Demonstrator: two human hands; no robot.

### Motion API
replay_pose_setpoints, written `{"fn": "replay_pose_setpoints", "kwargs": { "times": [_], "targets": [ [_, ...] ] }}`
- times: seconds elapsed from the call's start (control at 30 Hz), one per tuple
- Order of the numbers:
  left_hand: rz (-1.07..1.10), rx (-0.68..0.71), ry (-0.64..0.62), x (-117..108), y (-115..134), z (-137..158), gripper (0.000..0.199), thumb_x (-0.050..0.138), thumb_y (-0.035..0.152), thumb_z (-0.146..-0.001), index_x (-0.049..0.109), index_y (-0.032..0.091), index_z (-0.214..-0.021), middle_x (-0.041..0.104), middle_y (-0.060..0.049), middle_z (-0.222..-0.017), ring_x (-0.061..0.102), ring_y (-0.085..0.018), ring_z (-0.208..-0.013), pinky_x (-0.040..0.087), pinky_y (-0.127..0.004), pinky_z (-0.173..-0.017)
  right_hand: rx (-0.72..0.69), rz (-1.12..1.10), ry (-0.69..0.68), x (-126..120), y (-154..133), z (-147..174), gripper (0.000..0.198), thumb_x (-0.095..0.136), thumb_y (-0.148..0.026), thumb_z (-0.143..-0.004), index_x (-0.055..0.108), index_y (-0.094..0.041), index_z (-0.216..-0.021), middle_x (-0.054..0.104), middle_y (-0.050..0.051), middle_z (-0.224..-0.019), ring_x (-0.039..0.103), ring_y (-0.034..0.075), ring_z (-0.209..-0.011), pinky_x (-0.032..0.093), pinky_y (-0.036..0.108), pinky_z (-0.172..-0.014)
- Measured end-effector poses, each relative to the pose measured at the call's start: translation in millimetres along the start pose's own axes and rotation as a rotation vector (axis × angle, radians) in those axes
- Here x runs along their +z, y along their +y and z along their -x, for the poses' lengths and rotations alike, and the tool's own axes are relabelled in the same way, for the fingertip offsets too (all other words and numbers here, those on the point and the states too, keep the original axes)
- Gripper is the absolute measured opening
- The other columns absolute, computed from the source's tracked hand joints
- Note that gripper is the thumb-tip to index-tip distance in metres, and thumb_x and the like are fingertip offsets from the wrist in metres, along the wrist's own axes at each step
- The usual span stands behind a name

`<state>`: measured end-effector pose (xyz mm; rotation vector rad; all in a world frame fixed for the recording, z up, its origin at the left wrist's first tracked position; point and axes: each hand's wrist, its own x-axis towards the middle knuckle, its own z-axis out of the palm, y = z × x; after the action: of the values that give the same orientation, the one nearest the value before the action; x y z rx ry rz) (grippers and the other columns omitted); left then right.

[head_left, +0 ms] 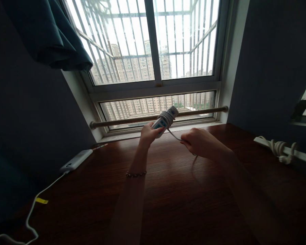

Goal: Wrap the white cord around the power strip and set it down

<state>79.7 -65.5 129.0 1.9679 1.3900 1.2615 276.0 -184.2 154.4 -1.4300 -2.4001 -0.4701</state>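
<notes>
A white power strip [165, 120] with its cord wound around its upper half is held up above the dark wooden desk [168, 197], tilted toward the window. My left hand [149, 133] grips its lower end. My right hand [197, 142] pinches the loose white cord [173, 135] that runs from the strip down past the fingers toward the desk. A beaded bracelet sits on my left wrist.
A second white power strip [75, 160] lies at the desk's left, its cord [32, 211] trailing to the front edge with a yellow tag. Another strip with bundled cord [280, 148] lies at the right. A barred window, a rail and a dark curtain [48, 34] stand behind.
</notes>
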Motion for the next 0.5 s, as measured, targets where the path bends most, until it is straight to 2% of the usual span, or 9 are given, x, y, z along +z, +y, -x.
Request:
{"fn": "replay_pose_setpoints", "kwargs": {
  "times": [0.13, 0.27, 0.4, 0.5],
  "targets": [
    [-0.134, 0.083, -0.041, -1, 10, 8, 0.035, 0.066, 0.043, -0.062, 0.064, 0.015, -0.082, 0.062, -0.003, -0.069, 0.056, -0.018, -0.063, 0.037, -0.026, -0.054, -0.021, -0.013, 0.064, -5, 2, 1, 0.024, 0.046, -0.027, -0.086, 0.055, -0.017, -0.066, 0.06, 0.005, -0.063, 0.053, 0.015, -0.056, 0.024, 0.029, -0.052],
    [-0.222, 0.186, -0.135, 6, 25, 20, 0.03, 0.068, 0.04, -0.062, 0.062, 0.015, -0.078, 0.059, -0.001, -0.064, 0.053, -0.017, -0.06, 0.033, -0.025, -0.053, 0.007, 0.006, 0.132, -5, 10, 0, 0.024, 0.045, -0.03, -0.088, 0.058, -0.017, -0.073, 0.063, 0.006, -0.067, 0.056, 0.017, -0.061, 0.026, 0.029, -0.055],
    [-0.227, 0.319, -0.284, 9, 34, 28, 0.027, 0.066, 0.041, -0.066, 0.06, 0.016, -0.077, 0.056, 0.001, -0.065, 0.05, -0.015, -0.062, 0.033, -0.024, -0.053, 0.035, 0.002, 0.165, 1, 25, -3, 0.025, 0.046, -0.033, -0.088, 0.062, -0.018, -0.076, 0.062, 0.005, -0.066, 0.056, 0.017, -0.061, 0.026, 0.029, -0.055],
    [-0.199, 0.385, -0.443, 5, 36, 30, 0.026, 0.068, 0.038, -0.065, 0.06, 0.016, -0.077, 0.055, 0.002, -0.066, 0.05, -0.014, -0.061, 0.033, -0.023, -0.053, 0.047, -0.105, 0.181, 5, 40, -4, 0.025, 0.049, -0.034, -0.086, 0.063, -0.018, -0.074, 0.06, 0.002, -0.061, 0.054, 0.014, -0.058, 0.028, 0.027, -0.055]
  ]
}}
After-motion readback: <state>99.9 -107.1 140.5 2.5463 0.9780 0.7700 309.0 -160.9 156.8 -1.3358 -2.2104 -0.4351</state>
